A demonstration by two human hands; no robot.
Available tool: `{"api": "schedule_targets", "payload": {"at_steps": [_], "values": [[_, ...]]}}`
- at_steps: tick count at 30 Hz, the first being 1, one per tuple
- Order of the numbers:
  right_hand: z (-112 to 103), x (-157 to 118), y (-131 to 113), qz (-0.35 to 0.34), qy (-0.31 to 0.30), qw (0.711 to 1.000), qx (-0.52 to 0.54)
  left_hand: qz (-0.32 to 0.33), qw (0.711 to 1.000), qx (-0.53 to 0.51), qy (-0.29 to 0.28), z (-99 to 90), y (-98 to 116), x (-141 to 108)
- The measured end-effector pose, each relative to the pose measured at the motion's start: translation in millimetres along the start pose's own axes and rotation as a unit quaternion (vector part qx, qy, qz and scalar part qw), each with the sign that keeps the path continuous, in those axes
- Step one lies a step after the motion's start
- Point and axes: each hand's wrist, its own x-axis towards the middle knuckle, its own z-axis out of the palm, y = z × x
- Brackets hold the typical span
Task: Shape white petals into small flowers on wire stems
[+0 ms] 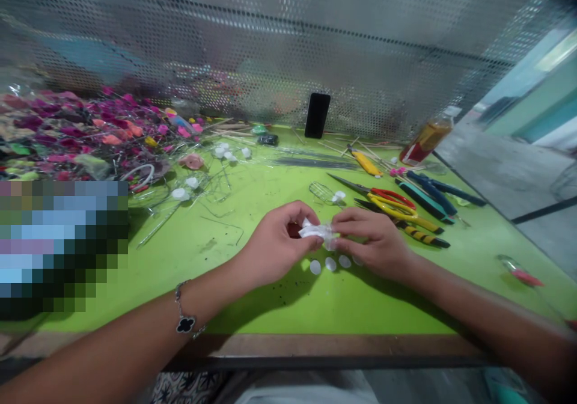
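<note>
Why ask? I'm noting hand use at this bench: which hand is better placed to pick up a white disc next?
Probably the right hand: the white discs lie just below its fingers, further from the left hand. Both hands hold a white piece, though.

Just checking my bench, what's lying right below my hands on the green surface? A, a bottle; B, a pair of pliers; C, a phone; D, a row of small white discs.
D. Small white discs lie in a row on the green work surface, just below the left hand and right hand, which pinch a crinkled white piece.
</note>
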Motion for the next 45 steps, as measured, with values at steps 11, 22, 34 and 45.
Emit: {"api": "schedule_targets", "payload": {"at_steps": [11, 22, 34, 45], "values": [[4, 1, -13, 0.114, -0.012, 0.988, 0.108, 0.04, 0.995, 0.091, 0.01, 3.3, -6, -2], [-22, 6, 14, 0.338, 0.161, 0.88, 0.291, 0.058, 0.958, 0.265, 0.093, -19.2, -4, 6], [-23, 1, 6, 0.313, 0.088, 0.904, 0.278, -0.007, 0.946, 0.322, 0.039, -18.6, -1, 7], [-52, 4, 24, 0.247, 0.051, 0.919, 0.304, 0.021, 0.94, 0.339, 0.046, -24.6, -5, 9]]}}
